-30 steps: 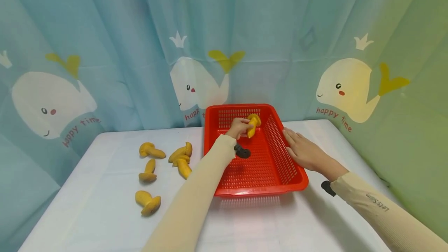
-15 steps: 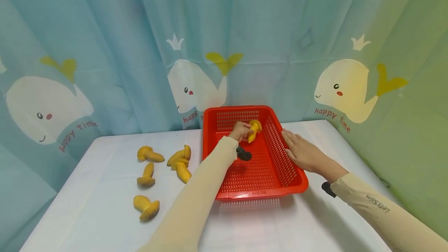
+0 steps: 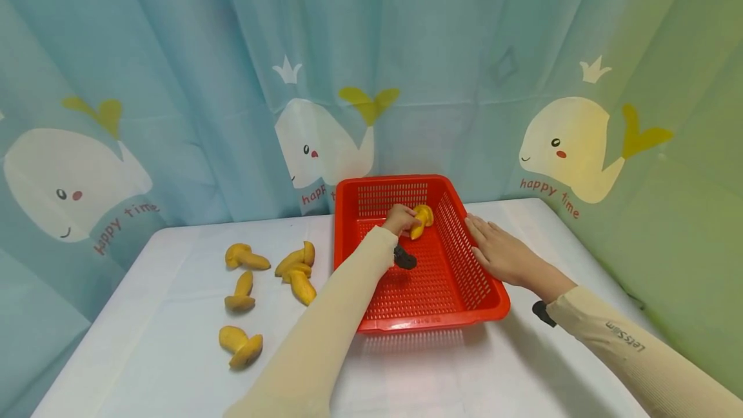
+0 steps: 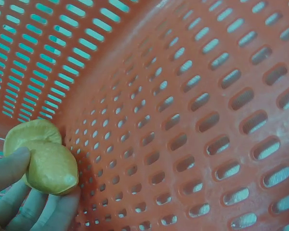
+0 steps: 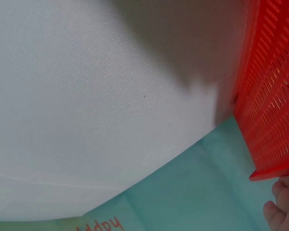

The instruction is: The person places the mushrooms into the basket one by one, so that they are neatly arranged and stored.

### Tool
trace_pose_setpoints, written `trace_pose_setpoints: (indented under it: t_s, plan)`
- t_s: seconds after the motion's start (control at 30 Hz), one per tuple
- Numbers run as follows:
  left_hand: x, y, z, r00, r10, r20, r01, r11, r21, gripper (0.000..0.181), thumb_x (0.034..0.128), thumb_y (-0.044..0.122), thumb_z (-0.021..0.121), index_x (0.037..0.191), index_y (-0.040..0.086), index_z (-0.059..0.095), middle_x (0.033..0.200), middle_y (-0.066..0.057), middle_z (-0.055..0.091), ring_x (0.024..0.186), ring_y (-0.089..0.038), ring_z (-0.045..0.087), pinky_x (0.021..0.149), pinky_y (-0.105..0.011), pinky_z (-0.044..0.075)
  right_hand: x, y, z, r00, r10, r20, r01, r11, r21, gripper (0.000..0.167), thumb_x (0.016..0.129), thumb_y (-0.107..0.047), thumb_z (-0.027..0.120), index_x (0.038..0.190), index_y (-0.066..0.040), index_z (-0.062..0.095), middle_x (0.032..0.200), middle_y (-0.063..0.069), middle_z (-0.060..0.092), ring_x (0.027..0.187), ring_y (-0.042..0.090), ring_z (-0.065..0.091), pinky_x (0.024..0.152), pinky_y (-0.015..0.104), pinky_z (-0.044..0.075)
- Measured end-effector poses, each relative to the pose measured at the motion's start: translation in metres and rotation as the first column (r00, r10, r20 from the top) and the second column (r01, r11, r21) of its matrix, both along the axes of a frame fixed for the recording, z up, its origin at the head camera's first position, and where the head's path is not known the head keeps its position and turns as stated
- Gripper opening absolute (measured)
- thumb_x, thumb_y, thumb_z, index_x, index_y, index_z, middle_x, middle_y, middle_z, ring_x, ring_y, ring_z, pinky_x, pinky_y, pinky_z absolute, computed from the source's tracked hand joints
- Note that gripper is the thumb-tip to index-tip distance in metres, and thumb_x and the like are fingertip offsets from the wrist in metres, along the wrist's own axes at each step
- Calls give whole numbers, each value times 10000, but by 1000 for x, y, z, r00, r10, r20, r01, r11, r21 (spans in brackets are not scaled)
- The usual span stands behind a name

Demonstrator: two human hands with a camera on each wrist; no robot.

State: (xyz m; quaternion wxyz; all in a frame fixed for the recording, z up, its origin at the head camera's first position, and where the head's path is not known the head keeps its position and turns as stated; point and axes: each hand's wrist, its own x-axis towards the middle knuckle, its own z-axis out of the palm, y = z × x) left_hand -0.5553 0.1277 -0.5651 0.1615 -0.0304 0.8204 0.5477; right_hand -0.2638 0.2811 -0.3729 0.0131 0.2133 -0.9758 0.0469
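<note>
Inside the red plastic basket (image 3: 426, 322), my left hand (image 3: 399, 219) grips a yellow mushroom (image 3: 424, 215) near the far right corner. In the left wrist view, the thumb lies on top of this mushroom (image 4: 53, 168) with the fingers beneath, and the mushroom is close to the perforated wall. My right hand (image 3: 505, 253) rests along the basket's right rim, its fingers extended. Only part of that hand (image 5: 284, 202) shows at the lower right of the right wrist view, by the rim.
Several more yellow mushrooms lie on the white table left of the basket: one at the back (image 3: 246, 257), one below it (image 3: 240, 292), one nearer (image 3: 240, 346), and a touching pair (image 3: 296, 271). A blue curtain (image 3: 453, 50) with printed whales hangs behind.
My left hand has lowered slightly with the mushroom inside the basket. My right hand stays at the rim. The head view has shifted a little.
</note>
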Motion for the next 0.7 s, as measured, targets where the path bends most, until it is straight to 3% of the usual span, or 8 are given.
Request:
trace_pose_setpoints:
  t_s: [0.07,0.13,0.2,0.3,0.37,0.47,0.57,0.7]
  plan:
    - [6,1,6,1000,8,-6,-8,1000,-21,282,730,90,796,998,122,713,994,-86,661,798,-241,672,574,-397,579,0,0,0,1000,-3,5,3,1000,0,614,978,-233,398,1463,73,175,1538,237,195,1416,401,206,1141,565,206]
    - [-1,2,-2,1000,-13,6,13,1000,-1,274,709,93,813,963,134,720,960,-81,663,767,-231,670,553,-386,576,0,0,0,1000,-5,8,5,1000,2,616,977,-231,399,1463,73,173,1538,238,192,1416,403,203,1141,565,205]
    - [-18,3,-19,999,-44,20,43,998,52,277,669,85,838,915,137,723,914,-78,662,723,-214,661,507,-377,562,0,0,0,1000,-5,9,5,1000,3,615,977,-230,396,1463,73,173,1539,239,192,1416,403,202,1142,564,204]
    - [-50,6,-49,991,-107,81,95,985,141,337,631,71,856,925,167,722,937,-55,670,765,-202,668,542,-392,572,0,1,0,1000,-3,9,3,1000,5,614,978,-228,394,1463,76,169,1539,240,189,1416,404,200,1143,565,202]
    - [-68,9,-67,985,-137,108,119,980,161,376,641,52,843,973,178,720,987,-50,675,823,-213,671,591,-416,580,0,1,0,1000,1,9,-1,1000,3,613,979,-228,394,1462,77,170,1538,242,189,1415,406,201,1141,567,202]
    - [-89,11,-85,978,-158,133,136,978,161,369,659,44,821,980,199,724,994,-31,679,847,-219,670,607,-432,580,0,2,0,1000,9,10,-9,1000,4,611,982,-225,391,1461,80,167,1540,243,182,1416,408,199,1142,567,201]
    - [-102,11,-94,979,-143,148,120,981,154,290,692,101,803,951,208,728,969,-12,691,831,-217,675,595,-443,576,-1,3,0,1000,19,10,-19,1000,6,606,986,-221,382,1461,82,161,1543,243,171,1418,408,192,1143,567,198]
    - [-104,8,-92,977,-114,182,85,983,160,240,745,218,779,974,191,711,974,-24,700,828,-249,685,612,-465,575,-2,3,0,1000,17,18,-17,1000,-4,608,989,-224,381,1466,74,151,1549,235,158,1422,405,180,1146,567,189]
